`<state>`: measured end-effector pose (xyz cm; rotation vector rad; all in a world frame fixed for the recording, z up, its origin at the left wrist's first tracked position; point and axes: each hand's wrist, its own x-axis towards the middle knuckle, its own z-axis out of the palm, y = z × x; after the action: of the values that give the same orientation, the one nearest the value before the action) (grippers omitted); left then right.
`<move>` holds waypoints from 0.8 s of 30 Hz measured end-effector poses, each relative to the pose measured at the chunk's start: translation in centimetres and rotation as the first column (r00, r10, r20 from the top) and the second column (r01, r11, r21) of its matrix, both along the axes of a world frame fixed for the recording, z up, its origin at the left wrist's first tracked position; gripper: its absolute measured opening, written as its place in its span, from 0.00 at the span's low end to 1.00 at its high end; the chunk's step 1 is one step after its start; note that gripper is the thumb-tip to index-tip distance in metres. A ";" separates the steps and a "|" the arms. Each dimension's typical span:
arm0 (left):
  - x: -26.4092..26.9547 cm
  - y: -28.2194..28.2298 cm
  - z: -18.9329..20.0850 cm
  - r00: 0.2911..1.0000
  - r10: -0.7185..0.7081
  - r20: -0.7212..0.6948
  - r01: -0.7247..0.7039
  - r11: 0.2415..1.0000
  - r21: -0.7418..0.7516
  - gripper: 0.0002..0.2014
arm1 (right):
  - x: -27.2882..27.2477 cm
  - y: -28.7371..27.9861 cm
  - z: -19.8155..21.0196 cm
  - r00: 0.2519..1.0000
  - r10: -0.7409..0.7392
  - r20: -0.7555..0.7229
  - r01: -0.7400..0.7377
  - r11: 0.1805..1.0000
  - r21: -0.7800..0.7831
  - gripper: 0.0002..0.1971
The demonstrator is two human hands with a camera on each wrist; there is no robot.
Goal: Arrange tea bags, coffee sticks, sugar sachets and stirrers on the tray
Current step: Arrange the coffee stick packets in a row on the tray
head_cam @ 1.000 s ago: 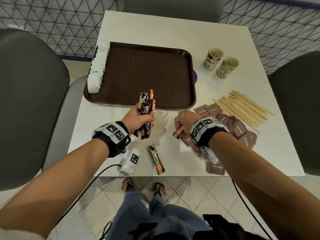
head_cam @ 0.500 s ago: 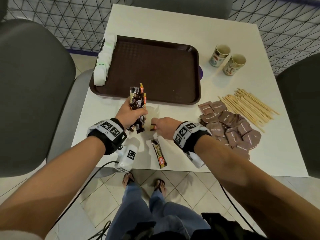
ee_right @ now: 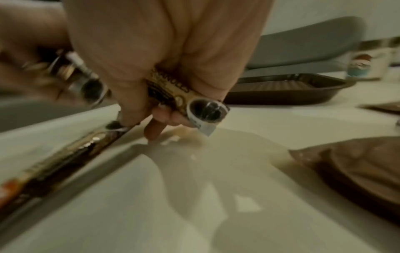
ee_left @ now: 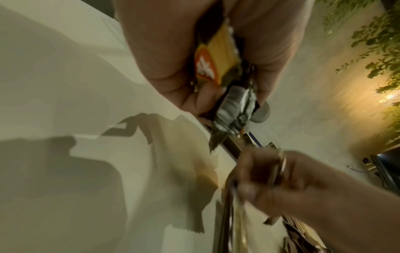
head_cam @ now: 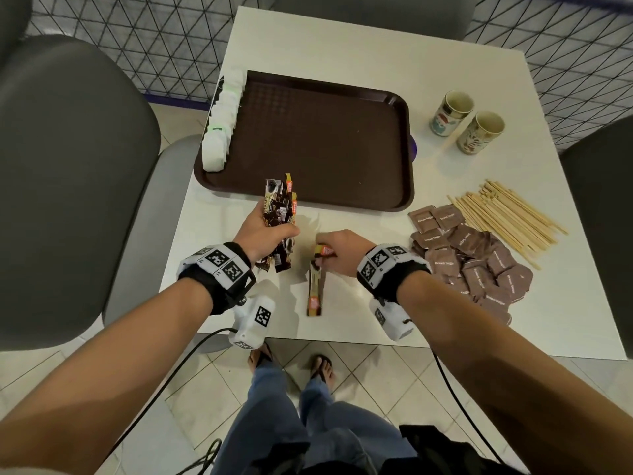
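My left hand (head_cam: pixel 265 234) grips an upright bundle of brown-and-gold coffee sticks (head_cam: pixel 279 214) just in front of the brown tray (head_cam: pixel 376 197); the bundle (ee_left: pixel 218 65) fills the left wrist view. My right hand (head_cam: pixel 337 250) holds one coffee stick (head_cam: pixel 323 250) in its curled fingers, seen close as a stick (ee_right: pixel 186 97). Its fingertips (ee_right: pixel 127 118) touch the top end of another coffee stick (head_cam: pixel 315 289) lying on the table. White tea bags (head_cam: pixel 222 121) line the tray's left edge. Brown sugar sachets (head_cam: pixel 469 258) and wooden stirrers (head_cam: pixel 507 217) lie at the right.
Two paper cups (head_cam: pixel 467 121) stand right of the tray on the white table (head_cam: pixel 342 39). Grey chairs (head_cam: pixel 68 186) flank the table on the left and right. The near table edge runs just behind my wrists, with my feet on the tiled floor below.
My right hand came left from the sugar sachets with a coffee stick and now reaches the stick lying on the table. The left hand has kept its bundle near the tray's front edge.
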<state>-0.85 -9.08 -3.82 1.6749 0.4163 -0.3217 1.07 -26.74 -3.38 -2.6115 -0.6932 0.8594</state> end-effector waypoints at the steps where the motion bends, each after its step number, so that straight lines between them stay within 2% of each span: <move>1: 0.1 0.3 0.1 1.000 -0.005 0.002 0.005 1.000 0.008 0.17 | 0.4 0.1 0.5 0.996 -0.089 0.003 0.089 0.995 0.054 0.10; 4: 0.8 1.3 0.4 1.000 -0.008 0.014 0.007 1.000 0.021 0.16 | 2.4 0.9 1.8 0.959 -0.284 0.001 0.278 0.939 0.200 0.10; 6: 1.4 2.0 0.8 1.000 -0.020 0.014 0.019 0.999 0.032 0.19 | 3.9 1.6 2.5 0.915 -0.404 -0.021 0.390 0.868 0.306 0.07; 8: 2.1 2.8 1.1 1.000 -0.023 0.016 0.023 0.999 0.025 0.21 | 5.1 2.4 3.1 0.879 -0.474 -0.041 0.453 0.807 0.378 0.09; 13: 4.8 5.3 2.1 0.999 0.040 0.018 -0.040 0.999 -0.026 0.27 | 7.3 4.9 3.3 0.800 -0.590 -0.111 0.561 0.667 0.490 0.13; 17: 6.8 6.6 2.7 0.999 0.029 0.016 -0.028 0.997 -0.067 0.29 | 9.0 6.4 3.0 0.689 -0.704 -0.175 0.666 0.518 0.537 0.11; 24: 10.9 7.6 2.9 0.997 -0.018 0.075 0.014 0.998 0.058 0.27 | 12.3 8.0 2.1 0.536 -0.723 -0.436 0.797 0.263 0.543 0.11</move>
<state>10.02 -1.47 -0.96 1.7416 0.3587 -0.2598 13.40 -18.76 -1.28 -1.7646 0.3235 0.2759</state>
